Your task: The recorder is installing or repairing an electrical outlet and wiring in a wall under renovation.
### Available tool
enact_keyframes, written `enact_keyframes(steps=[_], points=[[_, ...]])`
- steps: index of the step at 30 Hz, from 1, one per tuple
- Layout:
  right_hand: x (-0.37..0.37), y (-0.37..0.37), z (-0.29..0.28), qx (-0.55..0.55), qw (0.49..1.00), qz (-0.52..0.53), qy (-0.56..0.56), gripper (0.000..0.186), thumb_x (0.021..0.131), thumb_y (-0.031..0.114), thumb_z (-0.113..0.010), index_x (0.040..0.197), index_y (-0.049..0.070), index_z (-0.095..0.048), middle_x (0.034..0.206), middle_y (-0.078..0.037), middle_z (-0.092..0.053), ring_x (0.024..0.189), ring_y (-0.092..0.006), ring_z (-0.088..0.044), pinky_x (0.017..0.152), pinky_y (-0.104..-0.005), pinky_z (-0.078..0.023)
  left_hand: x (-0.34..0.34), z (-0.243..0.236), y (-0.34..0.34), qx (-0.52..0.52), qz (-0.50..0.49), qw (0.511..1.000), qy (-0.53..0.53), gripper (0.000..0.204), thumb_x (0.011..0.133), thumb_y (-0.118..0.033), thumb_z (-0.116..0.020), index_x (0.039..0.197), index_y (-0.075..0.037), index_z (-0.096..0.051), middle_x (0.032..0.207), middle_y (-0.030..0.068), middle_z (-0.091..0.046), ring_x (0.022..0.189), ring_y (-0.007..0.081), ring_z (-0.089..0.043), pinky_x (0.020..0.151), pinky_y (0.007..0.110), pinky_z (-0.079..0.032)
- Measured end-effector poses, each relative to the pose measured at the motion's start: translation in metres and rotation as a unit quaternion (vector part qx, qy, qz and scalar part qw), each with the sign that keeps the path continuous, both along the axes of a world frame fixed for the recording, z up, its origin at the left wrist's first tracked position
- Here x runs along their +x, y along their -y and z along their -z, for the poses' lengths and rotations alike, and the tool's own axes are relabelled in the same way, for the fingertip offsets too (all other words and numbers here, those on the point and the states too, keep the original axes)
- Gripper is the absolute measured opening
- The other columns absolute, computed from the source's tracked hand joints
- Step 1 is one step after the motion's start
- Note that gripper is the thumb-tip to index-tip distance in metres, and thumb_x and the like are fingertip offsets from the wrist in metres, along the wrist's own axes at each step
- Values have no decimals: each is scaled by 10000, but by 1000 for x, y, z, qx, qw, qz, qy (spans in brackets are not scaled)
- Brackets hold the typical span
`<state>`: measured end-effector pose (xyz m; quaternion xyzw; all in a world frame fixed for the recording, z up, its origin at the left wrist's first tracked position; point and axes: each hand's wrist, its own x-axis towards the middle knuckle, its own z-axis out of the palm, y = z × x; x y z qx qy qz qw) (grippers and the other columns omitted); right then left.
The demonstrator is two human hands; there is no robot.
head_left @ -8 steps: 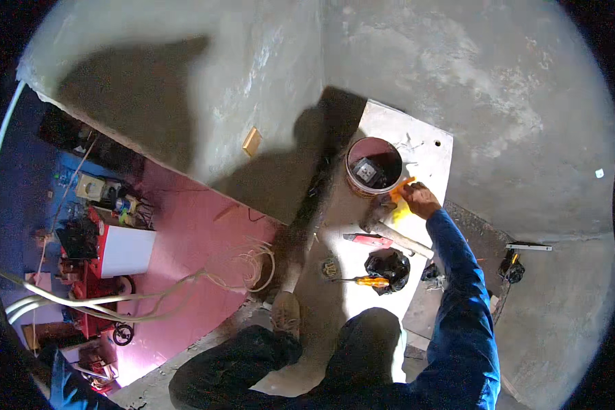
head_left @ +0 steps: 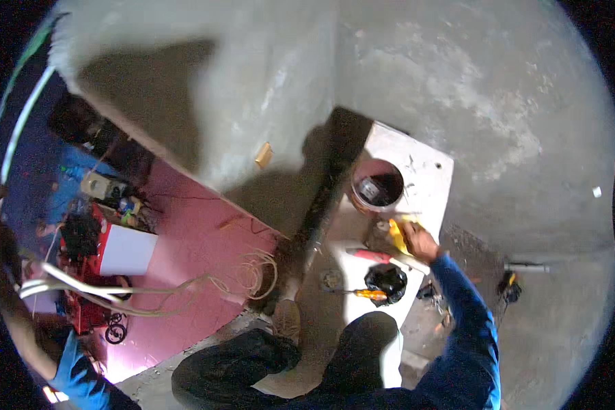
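Note:
My right hand (head_left: 420, 242) is closed on a bright yellow object (head_left: 397, 236) whose kind is blurred, above the white board (head_left: 427, 188). Underneath lies a hammer, its head dim and its wooden handle (head_left: 418, 265) partly covered by the hand. A bucket (head_left: 354, 194) with a dark and grey square fitting (head_left: 370, 189) inside stands just beyond. Nearer me are a red-handled tool (head_left: 369, 255), a black plastic bag (head_left: 391, 275) and an orange-handled screwdriver (head_left: 370, 294). My left hand (head_left: 2, 208) is raised at the far left rim beside pale cables, dark and blurred, its fingers unclear.
Pale cables (head_left: 143, 290) run from the left to a loose coil over the pink floor below. A red and white cabinet (head_left: 128, 250) stands down there. Grey walls rise ahead and right, with a small wooden block (head_left: 263, 156). My shoe (head_left: 287, 320) rests beside the board.
My right hand has drawn back from the bucket toward me and is now on the yellow object; the orange stick it held no longer shows. My left forearm has come up at the left rim.

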<state>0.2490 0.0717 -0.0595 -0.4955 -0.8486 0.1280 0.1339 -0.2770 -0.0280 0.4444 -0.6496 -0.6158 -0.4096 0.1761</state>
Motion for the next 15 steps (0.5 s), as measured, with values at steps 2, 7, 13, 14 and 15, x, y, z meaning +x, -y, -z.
enact_keyframes(steps=[2, 7, 13, 14, 15], points=[[-40, 25, -42, -59, 989, 42, -128, 256, 950, 186, -542, 1155, 32, -542, 946, -204, -659, 812, -399, -648, 697, -454, -528, -35, -8, 19, -29, -45, 996, -76, 209, 932, -165, -605, 1061, -22, -684, 890, 60, -621, 759, 149, -536, 682, 283, -401], [-86, 64, -154, -200, 902, 156, -349, 152, 938, 143, -638, 1041, 35, -609, 826, -40, -636, 697, -105, -572, 624, -300, -482, 48, 6, -7, -136, 26, 987, 81, 117, 922, -71, -610, 986, -21, -695, 892, 36, -679, 728, 120, -604, 673, 235, -463], [-188, 45, -305, -297, 757, -91, -575, 213, 999, 137, -583, 1186, 36, -604, 742, 70, -496, 587, -12, -430, 502, -189, -335, 41, -7, 5, -87, 126, 986, 64, 146, 905, -46, -602, 1008, -12, -698, 846, 80, -702, 725, 141, -641, 667, 281, -499], [-203, 47, -335, -329, 744, -116, -570, 233, 1009, 138, -570, 1219, 38, -592, 718, 83, -451, 541, -1, -359, 485, -187, -278, 41, -11, 9, -130, 116, 981, 87, 173, 911, -26, -570, 1017, -10, -706, 891, 67, -713, 781, 131, -651, 701, 281, -511], [-216, 51, -362, -365, 720, -121, -578, 250, 1008, 145, -574, 1234, 39, -593, 715, 79, -460, 543, -6, -375, 484, -188, -296, 38, -13, 8, -119, 116, 982, 89, 173, 911, -26, -570, 1017, -10, -706, 891, 67, -713, 781, 131, -651, 701, 281, -511]])
